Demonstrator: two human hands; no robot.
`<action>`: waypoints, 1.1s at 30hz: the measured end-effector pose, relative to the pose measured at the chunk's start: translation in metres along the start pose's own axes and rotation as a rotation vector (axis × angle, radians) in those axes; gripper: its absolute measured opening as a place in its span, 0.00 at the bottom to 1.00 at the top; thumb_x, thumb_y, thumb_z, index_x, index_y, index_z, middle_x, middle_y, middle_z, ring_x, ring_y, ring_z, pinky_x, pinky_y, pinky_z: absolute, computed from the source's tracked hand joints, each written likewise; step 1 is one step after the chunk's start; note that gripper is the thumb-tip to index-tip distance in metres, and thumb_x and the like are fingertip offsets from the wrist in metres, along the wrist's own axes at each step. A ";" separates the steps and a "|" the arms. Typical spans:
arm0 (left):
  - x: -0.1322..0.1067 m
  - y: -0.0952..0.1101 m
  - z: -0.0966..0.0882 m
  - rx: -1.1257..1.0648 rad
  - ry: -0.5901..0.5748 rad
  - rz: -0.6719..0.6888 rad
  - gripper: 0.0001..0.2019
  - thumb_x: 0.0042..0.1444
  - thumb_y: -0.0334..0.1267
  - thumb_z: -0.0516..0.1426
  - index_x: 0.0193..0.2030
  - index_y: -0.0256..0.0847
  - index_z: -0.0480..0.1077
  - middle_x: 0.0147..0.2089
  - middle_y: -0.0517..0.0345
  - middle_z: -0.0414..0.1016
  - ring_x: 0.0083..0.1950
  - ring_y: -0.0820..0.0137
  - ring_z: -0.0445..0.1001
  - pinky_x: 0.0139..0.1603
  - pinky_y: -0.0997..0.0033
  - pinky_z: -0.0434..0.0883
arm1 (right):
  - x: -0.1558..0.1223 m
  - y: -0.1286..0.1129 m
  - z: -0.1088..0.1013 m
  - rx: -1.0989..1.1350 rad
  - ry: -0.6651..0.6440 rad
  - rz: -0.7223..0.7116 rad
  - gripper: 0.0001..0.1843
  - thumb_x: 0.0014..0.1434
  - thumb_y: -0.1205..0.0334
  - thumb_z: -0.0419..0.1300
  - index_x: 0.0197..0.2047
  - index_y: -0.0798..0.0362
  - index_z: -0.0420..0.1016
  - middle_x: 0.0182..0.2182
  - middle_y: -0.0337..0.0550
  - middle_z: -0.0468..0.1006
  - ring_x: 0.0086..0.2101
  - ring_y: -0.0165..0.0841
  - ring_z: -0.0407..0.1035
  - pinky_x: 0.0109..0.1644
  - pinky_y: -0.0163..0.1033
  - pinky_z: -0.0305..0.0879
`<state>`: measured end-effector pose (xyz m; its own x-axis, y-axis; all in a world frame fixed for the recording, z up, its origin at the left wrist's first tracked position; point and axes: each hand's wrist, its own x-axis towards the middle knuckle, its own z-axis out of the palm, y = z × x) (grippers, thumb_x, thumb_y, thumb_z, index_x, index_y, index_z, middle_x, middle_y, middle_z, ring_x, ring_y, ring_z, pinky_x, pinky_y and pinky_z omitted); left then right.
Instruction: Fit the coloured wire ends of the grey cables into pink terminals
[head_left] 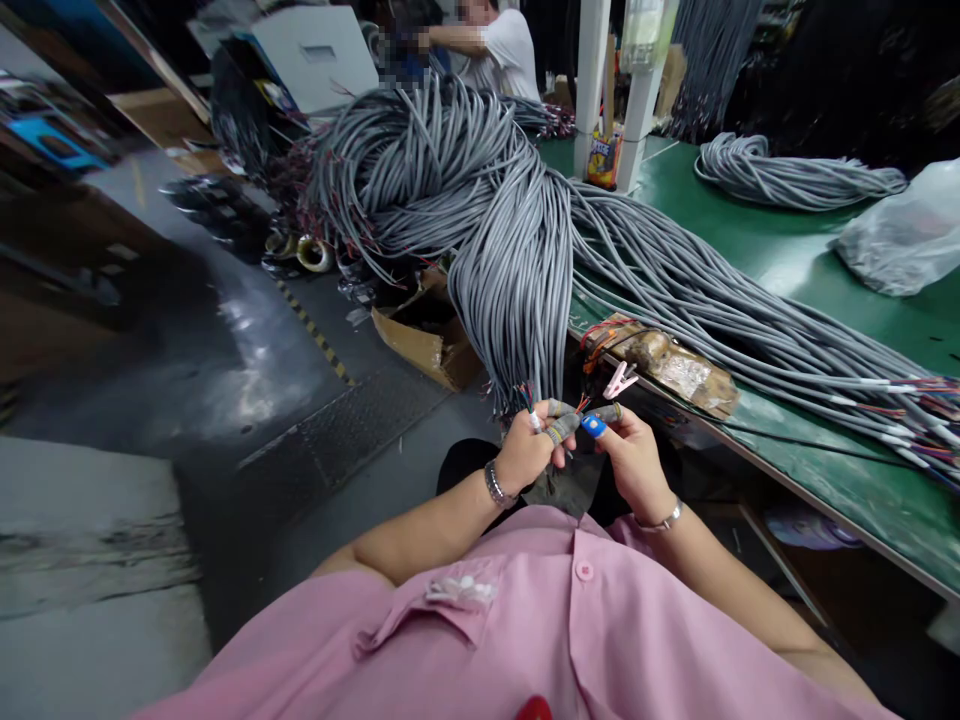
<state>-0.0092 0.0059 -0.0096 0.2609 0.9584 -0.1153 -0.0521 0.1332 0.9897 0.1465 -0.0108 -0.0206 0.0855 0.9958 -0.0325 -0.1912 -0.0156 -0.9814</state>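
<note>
My left hand [525, 455], with grey finger cots, is closed on a grey cable whose white-banded end [535, 421] shows thin coloured wires fanning out. Opposite it, my right hand [636, 462] pinches at a few red and dark wire ends [582, 403] between the two hands. Its thumb wears a blue cover [593, 426]. Just beyond my fingers, a thick bundle of grey cables [517, 270] hangs over the table edge. A pink clothespin [620, 381] sits close above my right hand.
More grey cables [720, 290] run along the green table [795, 245] to the right. A taped brown block [667, 365] lies at its edge. An open cardboard box [424, 345] stands below on the floor. Behind the cables is a co-worker in a white shirt [511, 50].
</note>
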 end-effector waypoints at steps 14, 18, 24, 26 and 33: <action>0.011 -0.009 0.002 -0.075 0.079 -0.024 0.16 0.52 0.49 0.61 0.32 0.36 0.67 0.21 0.64 0.70 0.13 0.81 0.61 0.13 0.80 0.55 | 0.003 0.006 -0.001 0.014 -0.043 0.057 0.14 0.51 0.51 0.67 0.30 0.52 0.72 0.23 0.34 0.70 0.24 0.27 0.59 0.28 0.33 0.60; 0.004 -0.013 0.001 0.055 0.054 0.027 0.14 0.54 0.47 0.59 0.33 0.36 0.68 0.21 0.62 0.71 0.15 0.79 0.64 0.15 0.80 0.57 | 0.007 0.000 0.001 0.028 -0.075 0.051 0.17 0.51 0.50 0.67 0.39 0.51 0.75 0.31 0.39 0.76 0.29 0.29 0.65 0.31 0.34 0.63; -0.004 -0.008 -0.002 0.145 -0.075 0.018 0.11 0.54 0.42 0.60 0.32 0.37 0.67 0.21 0.62 0.71 0.15 0.79 0.65 0.15 0.80 0.60 | 0.004 -0.005 0.005 0.054 -0.082 0.076 0.14 0.49 0.52 0.68 0.33 0.52 0.75 0.25 0.36 0.74 0.25 0.28 0.64 0.29 0.34 0.61; -0.005 -0.004 -0.004 0.191 -0.124 0.009 0.11 0.54 0.42 0.60 0.30 0.36 0.67 0.21 0.62 0.70 0.15 0.79 0.64 0.15 0.80 0.59 | 0.001 -0.005 0.005 0.061 -0.083 0.059 0.13 0.48 0.53 0.69 0.32 0.52 0.75 0.27 0.37 0.75 0.26 0.28 0.65 0.30 0.35 0.62; -0.010 -0.004 0.001 0.075 -0.065 0.031 0.14 0.53 0.46 0.61 0.29 0.36 0.68 0.21 0.61 0.71 0.15 0.80 0.64 0.15 0.80 0.59 | -0.008 0.002 0.004 0.128 -0.049 0.052 0.11 0.51 0.55 0.69 0.33 0.52 0.76 0.25 0.34 0.72 0.24 0.25 0.61 0.29 0.32 0.58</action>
<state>-0.0101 -0.0046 -0.0127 0.3228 0.9429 -0.0816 0.0110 0.0825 0.9965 0.1412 -0.0181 -0.0216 0.0249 0.9972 -0.0704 -0.3171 -0.0589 -0.9466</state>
